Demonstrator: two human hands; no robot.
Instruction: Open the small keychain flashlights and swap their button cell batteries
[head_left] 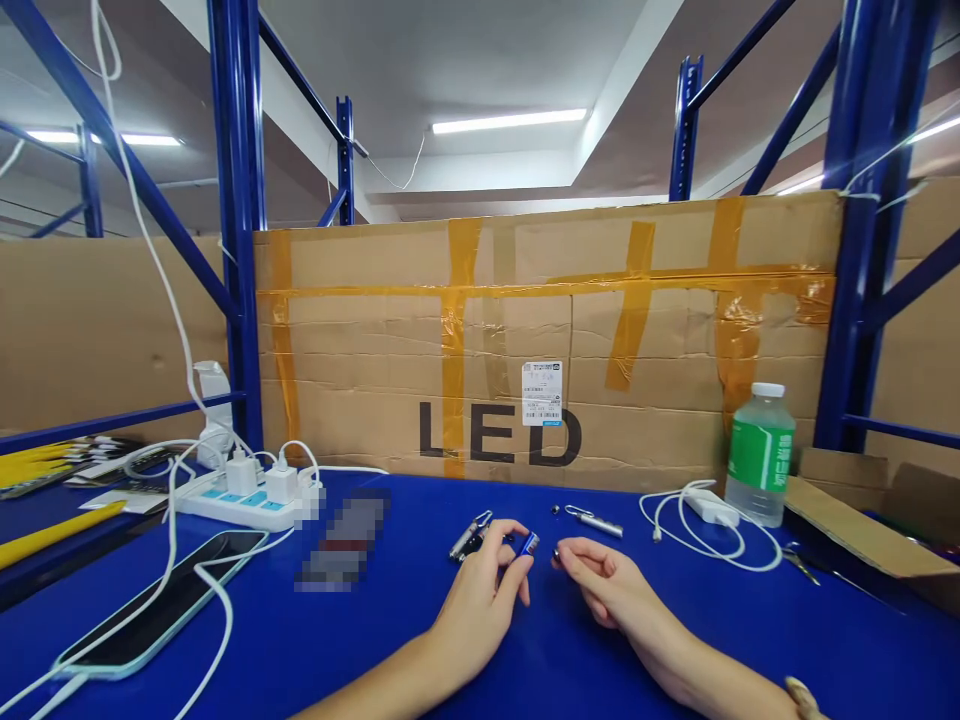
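A small blue cylinder (529,544) is gripped between thumb and fingers of the left hand (480,592), held just above the blue desk (397,650), near its middle. A tiny dark piece (556,554) is pinched by thumb and forefinger of the right hand (611,588); it's too small to be identified for sure, possibly a cap. Blue cylinder and dark piece are kept apart, side by side. Beyond the right hand, a silver tube with a wire clip (600,523) is laid flat, with a small black bit (555,510) near its clip end. Another silver tube (463,540) is seen just behind the left hand, dark bits beside it, partly hidden. At right, a coiled white cable (761,567) and a green-labelled bottle (760,455) are placed. At left, a phone (142,610) is crossed by white cords; a power strip (240,508) is set behind it.
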